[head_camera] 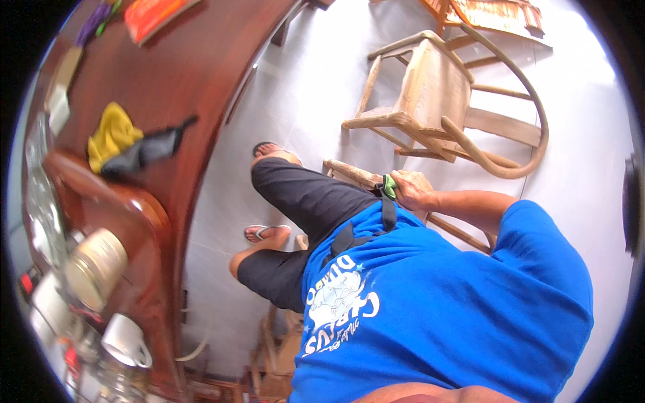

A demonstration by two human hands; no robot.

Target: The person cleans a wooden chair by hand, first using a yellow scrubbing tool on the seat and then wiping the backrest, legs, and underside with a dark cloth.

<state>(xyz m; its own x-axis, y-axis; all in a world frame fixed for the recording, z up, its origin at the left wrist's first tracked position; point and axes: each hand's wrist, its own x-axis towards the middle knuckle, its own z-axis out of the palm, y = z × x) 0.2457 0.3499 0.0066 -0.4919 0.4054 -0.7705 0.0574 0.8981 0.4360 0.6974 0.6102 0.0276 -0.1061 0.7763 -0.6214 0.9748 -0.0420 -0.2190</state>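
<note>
My right hand (pixel 412 190) is beside my right hip, its fingers closed on a small bright green cloth (pixel 389 186). Dark fabric borders the cloth, but most of it is hidden by my fingers and shirt. Black fabric straps (pixel 347 239) hang over the hem of my blue T-shirt (pixel 443 297), at the waist of my black shorts (pixel 312 194). My left hand is out of view. To my left, on a reddish-brown wooden table (pixel 201 65), lie a yellow cloth (pixel 112 133) and a dark grey cloth piece (pixel 146 152), touching each other.
A wooden chair with a curved back (pixel 443 80) stands to my right. On the table are a white mug (pixel 123 338), a pale lidded container (pixel 95 269), a red-orange flat item (pixel 153 17) and blurred clutter. Under me is partly hidden wooden seating (pixel 355 172). The floor (pixel 307 101) is pale tile.
</note>
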